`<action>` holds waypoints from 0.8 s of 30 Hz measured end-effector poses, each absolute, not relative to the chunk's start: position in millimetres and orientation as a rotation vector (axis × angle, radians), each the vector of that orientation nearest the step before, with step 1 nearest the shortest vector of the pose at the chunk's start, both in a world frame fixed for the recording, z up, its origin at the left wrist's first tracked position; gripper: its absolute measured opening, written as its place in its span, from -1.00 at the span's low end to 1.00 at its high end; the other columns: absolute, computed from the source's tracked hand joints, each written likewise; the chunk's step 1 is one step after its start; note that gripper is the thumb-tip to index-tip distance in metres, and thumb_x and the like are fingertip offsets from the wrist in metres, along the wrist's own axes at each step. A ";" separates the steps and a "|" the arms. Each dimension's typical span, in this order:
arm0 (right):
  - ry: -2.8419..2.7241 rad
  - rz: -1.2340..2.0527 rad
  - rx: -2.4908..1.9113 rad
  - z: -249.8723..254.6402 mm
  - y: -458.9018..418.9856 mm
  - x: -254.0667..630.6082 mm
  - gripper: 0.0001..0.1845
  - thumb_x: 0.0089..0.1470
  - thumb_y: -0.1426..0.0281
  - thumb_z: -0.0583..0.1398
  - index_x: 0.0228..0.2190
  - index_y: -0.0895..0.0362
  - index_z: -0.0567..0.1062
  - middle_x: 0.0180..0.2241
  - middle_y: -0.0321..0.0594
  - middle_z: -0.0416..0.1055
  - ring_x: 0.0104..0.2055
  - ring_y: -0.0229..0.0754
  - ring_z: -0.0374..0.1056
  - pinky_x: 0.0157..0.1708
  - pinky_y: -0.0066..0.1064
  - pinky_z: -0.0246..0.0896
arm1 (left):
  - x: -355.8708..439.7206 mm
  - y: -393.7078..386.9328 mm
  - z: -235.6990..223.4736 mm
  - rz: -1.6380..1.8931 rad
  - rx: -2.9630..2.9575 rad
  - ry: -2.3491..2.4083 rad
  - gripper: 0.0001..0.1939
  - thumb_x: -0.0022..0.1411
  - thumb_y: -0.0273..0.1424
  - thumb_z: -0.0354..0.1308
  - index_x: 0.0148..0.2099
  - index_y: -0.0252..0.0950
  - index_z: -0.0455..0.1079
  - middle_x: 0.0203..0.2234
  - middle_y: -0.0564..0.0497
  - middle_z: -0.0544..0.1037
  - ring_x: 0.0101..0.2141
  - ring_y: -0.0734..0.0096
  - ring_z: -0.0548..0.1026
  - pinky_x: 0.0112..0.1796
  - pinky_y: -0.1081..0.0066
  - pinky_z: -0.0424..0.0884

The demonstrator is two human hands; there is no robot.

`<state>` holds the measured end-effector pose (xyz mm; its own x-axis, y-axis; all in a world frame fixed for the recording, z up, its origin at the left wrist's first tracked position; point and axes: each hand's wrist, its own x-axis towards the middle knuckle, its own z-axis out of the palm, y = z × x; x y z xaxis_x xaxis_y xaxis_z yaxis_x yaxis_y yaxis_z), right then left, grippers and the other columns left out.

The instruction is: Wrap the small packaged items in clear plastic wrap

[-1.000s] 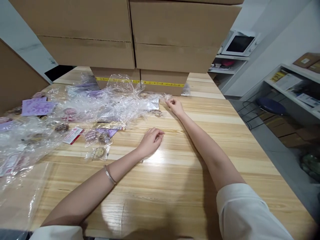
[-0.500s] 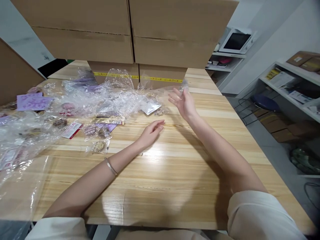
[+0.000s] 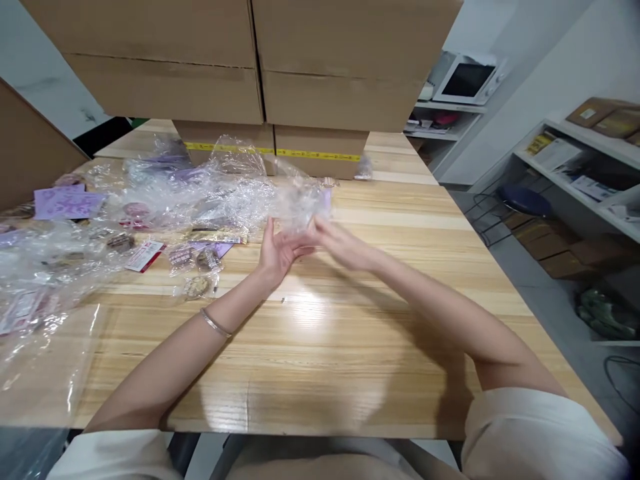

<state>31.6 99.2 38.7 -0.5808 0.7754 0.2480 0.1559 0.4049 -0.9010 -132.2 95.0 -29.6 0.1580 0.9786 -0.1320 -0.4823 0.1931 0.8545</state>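
Note:
A crinkled clear plastic bag (image 3: 303, 200) is lifted over the table's middle, smeared by motion, with a pale purple patch at its right edge. My right hand (image 3: 345, 245) is closed, fingertips pinched at the bag's lower end. Just below the bag, my left hand (image 3: 280, 257) is open, palm up, thumb raised, its fingers reaching toward my right fingertips. To its left lie a wrapped round cookie (image 3: 196, 287), a dark wrapped piece (image 3: 207, 260) and a gold sachet strip (image 3: 215, 237). A red and white packet (image 3: 145, 256) rests beside them.
A heap of clear wrappers (image 3: 235, 193) and purple cards (image 3: 67, 202) covers the wooden table's (image 3: 300, 373) left side. Large cardboard boxes (image 3: 350, 87) stand along the back. A small clear packet (image 3: 364, 168) lies beside the boxes. Shelves and a stool (image 3: 523, 200) are at the right.
My right hand has come down and left from the back right, and now pinches the plastic bag. My left hand has shifted left and turned palm up. The bag has risen from the heap's right end.

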 end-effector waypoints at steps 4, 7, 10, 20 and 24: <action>-2.503 1.210 -0.674 5.1 57.9 44.3 -0.69 0.34 0.14 0.00 -0.24 0.06 0.42 -0.18 -0.19 0.52 -0.16 -0.12 0.44 -0.11 -0.24 0.33 | -143.2 101.6 -23.6 1.073 0.811 0.931 -0.52 0.13 0.02 0.23 -0.15 -0.31 0.43 -0.28 -0.09 0.59 -0.33 0.33 0.54 -0.27 0.34 0.47; -2.601 0.959 -0.529 -10.0 48.7 53.3 -0.77 0.29 0.19 0.06 -0.20 0.06 0.41 -0.11 -0.13 0.49 -0.10 -0.08 0.40 -0.06 -0.18 0.29 | -144.4 102.5 -18.9 0.979 1.006 1.029 -0.68 -0.01 -0.23 0.41 -0.30 -0.34 0.46 -0.41 -0.01 0.54 -0.43 0.44 0.46 -0.41 0.46 0.36; -2.248 0.642 -0.664 -24.8 50.5 60.8 -0.82 0.19 0.21 0.13 -0.23 0.04 0.37 -0.09 -0.07 0.43 -0.02 0.00 0.34 0.00 -0.08 0.24 | -147.6 104.4 -6.1 1.043 1.058 1.080 -0.76 -0.01 -0.31 0.39 -0.39 -0.32 0.43 -0.48 0.06 0.48 -0.47 0.49 0.41 -0.45 0.49 0.27; -1.221 1.336 -1.292 24.5 99.1 93.8 -0.52 0.11 0.06 0.07 -0.01 0.04 0.36 0.17 -0.05 0.35 0.08 0.06 0.40 -0.01 -0.12 0.34 | -100.8 81.9 48.1 1.022 1.750 0.961 -0.86 0.24 -0.35 0.14 -0.32 -0.27 0.47 -0.03 -0.05 0.55 0.03 0.17 0.46 0.07 0.19 0.34; -1.302 1.270 -1.543 32.3 92.1 106.7 -0.02 -0.09 0.01 0.31 0.28 0.07 0.15 0.31 0.07 0.17 0.06 0.12 0.42 -0.09 -0.14 0.39 | -64.0 48.4 35.8 0.513 2.118 0.608 -0.74 0.19 -0.26 0.28 -0.05 -0.14 0.52 0.18 -0.05 0.44 0.27 0.01 0.25 0.22 0.03 0.18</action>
<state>106.7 92.1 32.3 -0.0044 0.9754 -0.2204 0.2448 -0.2126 -0.9460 -64.0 48.4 35.8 0.7975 0.5866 0.1410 0.2372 -0.5197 0.8208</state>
